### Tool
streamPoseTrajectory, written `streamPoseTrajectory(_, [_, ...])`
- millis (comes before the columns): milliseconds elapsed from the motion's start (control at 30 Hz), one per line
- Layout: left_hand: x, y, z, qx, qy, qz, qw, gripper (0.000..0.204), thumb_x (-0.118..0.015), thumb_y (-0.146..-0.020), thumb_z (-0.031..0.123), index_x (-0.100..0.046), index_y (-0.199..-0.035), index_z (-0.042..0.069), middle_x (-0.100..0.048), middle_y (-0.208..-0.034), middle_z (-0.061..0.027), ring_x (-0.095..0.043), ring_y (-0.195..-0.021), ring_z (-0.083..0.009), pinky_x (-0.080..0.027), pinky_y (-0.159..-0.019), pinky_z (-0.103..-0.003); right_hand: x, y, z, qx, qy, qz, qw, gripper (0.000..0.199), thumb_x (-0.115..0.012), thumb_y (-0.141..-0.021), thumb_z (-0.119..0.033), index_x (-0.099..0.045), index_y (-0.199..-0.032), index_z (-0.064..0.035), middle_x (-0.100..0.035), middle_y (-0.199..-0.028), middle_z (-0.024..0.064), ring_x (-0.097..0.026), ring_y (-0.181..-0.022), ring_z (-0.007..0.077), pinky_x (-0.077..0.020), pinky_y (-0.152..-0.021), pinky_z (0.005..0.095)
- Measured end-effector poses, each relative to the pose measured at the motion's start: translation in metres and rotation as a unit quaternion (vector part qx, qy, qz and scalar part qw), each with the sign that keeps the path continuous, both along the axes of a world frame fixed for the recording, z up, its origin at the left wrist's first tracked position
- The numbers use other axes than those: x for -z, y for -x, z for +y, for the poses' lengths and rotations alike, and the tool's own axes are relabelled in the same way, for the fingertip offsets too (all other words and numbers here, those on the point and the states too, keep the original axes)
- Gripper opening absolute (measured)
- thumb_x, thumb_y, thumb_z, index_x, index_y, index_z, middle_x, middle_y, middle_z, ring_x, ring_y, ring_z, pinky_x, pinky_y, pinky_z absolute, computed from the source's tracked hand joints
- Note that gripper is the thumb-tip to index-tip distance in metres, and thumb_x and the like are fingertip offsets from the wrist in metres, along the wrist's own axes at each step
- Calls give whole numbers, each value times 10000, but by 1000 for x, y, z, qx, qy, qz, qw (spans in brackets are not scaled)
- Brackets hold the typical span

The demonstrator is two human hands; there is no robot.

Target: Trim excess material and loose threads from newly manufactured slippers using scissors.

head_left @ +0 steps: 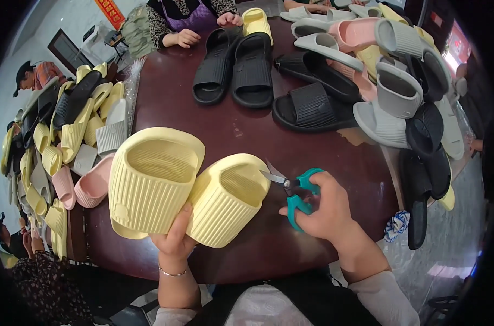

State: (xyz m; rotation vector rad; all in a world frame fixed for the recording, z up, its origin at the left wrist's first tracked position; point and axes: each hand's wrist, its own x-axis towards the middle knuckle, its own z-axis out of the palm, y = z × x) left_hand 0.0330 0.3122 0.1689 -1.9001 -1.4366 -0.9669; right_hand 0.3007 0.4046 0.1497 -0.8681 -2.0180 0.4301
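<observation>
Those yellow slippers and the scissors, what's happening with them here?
A person sits at a round dark table. Their left hand holds a pair of pale yellow slippers together, soles outward. Their right hand works teal-handled scissors, blades at the rim of the right-hand slipper. Black slippers and a mixed heap of grey, pink and yellow ones cover the far side, where another person's hands rest.

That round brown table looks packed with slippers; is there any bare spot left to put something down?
Yes. The widest bare patch of the table lies mid-table, between the yellow slippers in the left hand and the black slippers beyond. A smaller strip runs right of the right hand with the scissors. The right side is crowded by a slipper pile.
</observation>
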Motion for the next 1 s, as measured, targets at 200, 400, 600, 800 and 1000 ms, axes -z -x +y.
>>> streamPoseTrajectory(200, [4,5,-6,30,16,-10,999,231,-665,-756,115,-614,-958,16,-631,-986,-187,-609,-929,-355,-488,-829,-434,-5,-2,-1,-13,59,6,998,653,-862,-567,-166,-425,-1032,-26,-574,-879,120,-628,-725,219,-531,-556,300])
streamPoseTrajectory(400, [3,7,-8,31,19,-22,999,219,-665,-752,108,-612,-947,22,-631,-979,-187,-612,-913,-353,-491,-817,-432,-7,-6,-1,-32,95,-6,995,621,-868,-552,-157,-445,-989,-30,-586,-862,105,-624,-711,200,-523,-566,299])
streamPoseTrajectory(600, [6,8,-10,30,9,-41,999,239,-664,-757,119,-596,-965,22,-626,-983,-194,-611,-902,-360,-489,-814,-439,-10,-14,2,-28,154,27,987,612,-866,-542,-134,-441,-974,-43,-589,-868,103,-618,-714,193,-515,-602,297])
streamPoseTrajectory(800, [8,8,-11,49,3,-63,997,237,-661,-755,92,-597,-975,33,-617,-1007,-203,-605,-917,-359,-489,-820,-440,-20,-10,-1,-60,188,47,979,619,-862,-533,-118,-441,-981,-44,-592,-880,106,-615,-737,195,-516,-635,310])
streamPoseTrajectory(1000, [9,6,-9,75,-17,-106,991,224,-656,-733,2,-617,-949,46,-614,-1028,-198,-600,-939,-340,-490,-849,-432,-18,-12,2,-63,136,17,989,622,-859,-536,-110,-443,-993,-42,-593,-879,96,-619,-735,204,-523,-627,313])
